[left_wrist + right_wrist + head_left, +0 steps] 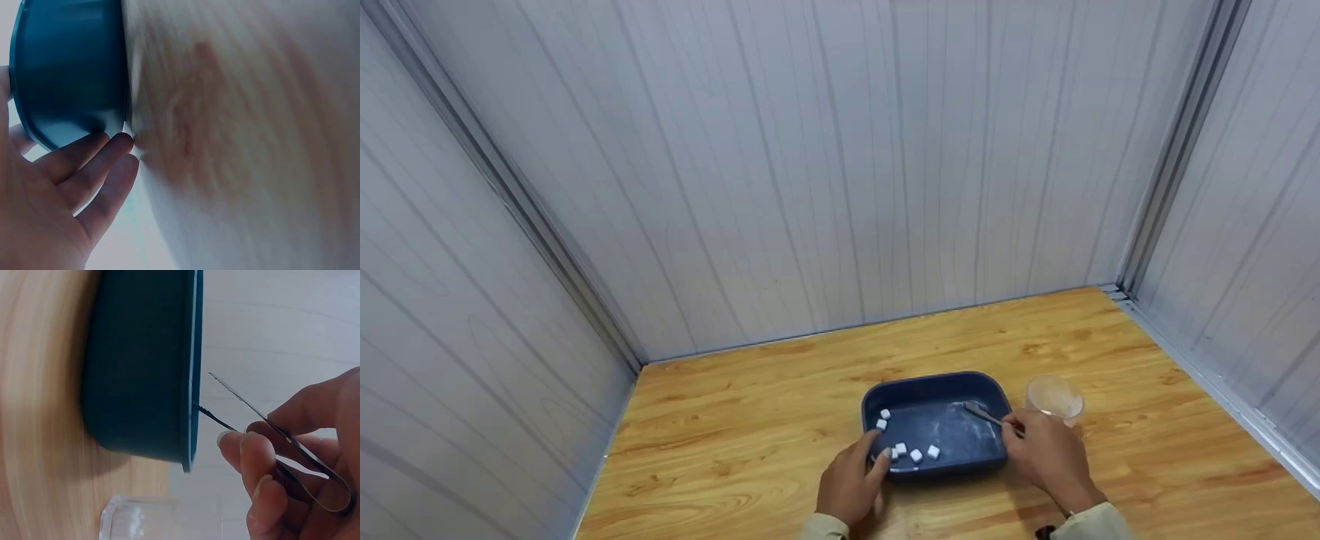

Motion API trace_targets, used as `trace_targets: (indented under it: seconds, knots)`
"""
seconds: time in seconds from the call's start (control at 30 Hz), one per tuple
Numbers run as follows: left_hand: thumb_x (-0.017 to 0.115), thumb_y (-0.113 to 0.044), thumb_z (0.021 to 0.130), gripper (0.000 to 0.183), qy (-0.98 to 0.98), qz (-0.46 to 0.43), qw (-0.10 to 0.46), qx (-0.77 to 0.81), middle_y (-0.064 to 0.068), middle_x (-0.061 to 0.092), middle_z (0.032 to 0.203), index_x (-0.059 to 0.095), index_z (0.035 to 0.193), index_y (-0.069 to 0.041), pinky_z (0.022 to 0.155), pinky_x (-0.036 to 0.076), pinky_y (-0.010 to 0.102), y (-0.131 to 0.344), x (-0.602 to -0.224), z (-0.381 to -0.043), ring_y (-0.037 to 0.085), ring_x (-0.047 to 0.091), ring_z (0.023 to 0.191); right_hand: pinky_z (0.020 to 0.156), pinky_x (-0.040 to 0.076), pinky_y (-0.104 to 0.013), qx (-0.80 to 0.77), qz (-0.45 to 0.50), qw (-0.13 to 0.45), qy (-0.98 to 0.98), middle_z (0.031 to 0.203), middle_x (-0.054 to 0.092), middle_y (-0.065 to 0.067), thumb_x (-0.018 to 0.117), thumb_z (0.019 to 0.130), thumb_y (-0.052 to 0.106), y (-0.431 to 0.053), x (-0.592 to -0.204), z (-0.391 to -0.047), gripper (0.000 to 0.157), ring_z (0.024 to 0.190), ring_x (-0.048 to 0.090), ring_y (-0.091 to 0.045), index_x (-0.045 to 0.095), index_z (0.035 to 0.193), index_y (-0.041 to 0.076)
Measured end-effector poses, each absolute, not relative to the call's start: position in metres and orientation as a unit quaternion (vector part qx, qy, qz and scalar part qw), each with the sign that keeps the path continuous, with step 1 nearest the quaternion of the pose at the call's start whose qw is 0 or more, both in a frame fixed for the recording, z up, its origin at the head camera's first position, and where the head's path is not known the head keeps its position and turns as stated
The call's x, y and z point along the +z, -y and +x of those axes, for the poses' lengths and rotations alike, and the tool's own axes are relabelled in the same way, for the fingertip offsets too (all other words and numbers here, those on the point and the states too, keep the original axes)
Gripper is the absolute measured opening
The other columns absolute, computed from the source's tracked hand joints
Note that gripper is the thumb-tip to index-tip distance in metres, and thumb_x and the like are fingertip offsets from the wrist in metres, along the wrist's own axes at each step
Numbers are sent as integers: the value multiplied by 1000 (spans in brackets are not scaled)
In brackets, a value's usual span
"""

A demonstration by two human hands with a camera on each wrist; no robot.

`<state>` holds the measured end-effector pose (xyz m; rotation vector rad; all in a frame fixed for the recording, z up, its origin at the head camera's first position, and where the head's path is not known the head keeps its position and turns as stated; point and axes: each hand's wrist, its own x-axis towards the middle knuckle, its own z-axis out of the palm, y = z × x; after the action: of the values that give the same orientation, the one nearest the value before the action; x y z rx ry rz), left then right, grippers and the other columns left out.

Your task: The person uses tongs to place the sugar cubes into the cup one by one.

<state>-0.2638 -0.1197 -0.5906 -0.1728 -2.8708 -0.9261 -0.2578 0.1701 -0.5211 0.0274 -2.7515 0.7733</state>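
A dark blue rectangular tray (922,431) sits on the wooden table. Several small white cubes (934,451) lie in its left and front part, and whitish smears mark the floor to the right. My left hand (847,480) holds the tray's front left corner, thumb over the rim; in the left wrist view its fingers (107,185) lie along the outer wall. With my right hand (1048,454) I pinch metal tweezers (315,459) at the right rim. Their serrated tips stand apart with nothing between them in the right wrist view.
Just behind my right hand stands a clear plastic cup (1056,397), to the right of the tray. Pale panelled walls (847,187) close off the table (720,435) at the back and both sides.
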Motion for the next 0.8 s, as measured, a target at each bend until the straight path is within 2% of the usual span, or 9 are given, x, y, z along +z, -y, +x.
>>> trace_targets:
  seconds: [0.17, 0.43, 0.57, 0.8]
  knots:
    - [46, -55, 91, 47, 949, -48, 54, -306, -3, 61, 116, 53, 129, -28, 84, 46, 44, 120, -589, -263, 19, 58, 104, 62, 48, -40, 272, 24, 136, 952, 80, 67, 6, 63, 81, 23, -158, -523, -256, 10, 70, 59, -12, 72, 82, 19]
    - [40, -62, 89, 54, 948, -47, 46, -312, -2, 60, 120, 52, 130, -29, 87, 44, 44, 121, -590, -264, 19, 57, 108, 57, 47, -36, 269, 43, 122, 954, 76, 66, 8, 64, 80, 23, -141, -526, -255, 9, 64, 55, -7, 72, 80, 20]
    - [46, -55, 91, 47, 946, -46, 49, -317, -2, 60, 120, 52, 130, -30, 87, 44, 45, 121, -591, -263, 20, 57, 108, 52, 44, -33, 261, 46, 108, 958, 74, 65, 10, 64, 80, 25, -135, -527, -255, 9, 59, 52, -6, 72, 81, 21]
    - [48, -51, 92, 44, 947, -53, 72, -307, -1, 61, 119, 53, 130, -29, 86, 45, 45, 121, -592, -262, 21, 57, 106, 51, 42, -32, 239, 55, 103, 964, 69, 62, 12, 64, 79, 26, -129, -527, -255, 7, 57, 50, -7, 71, 77, 24]
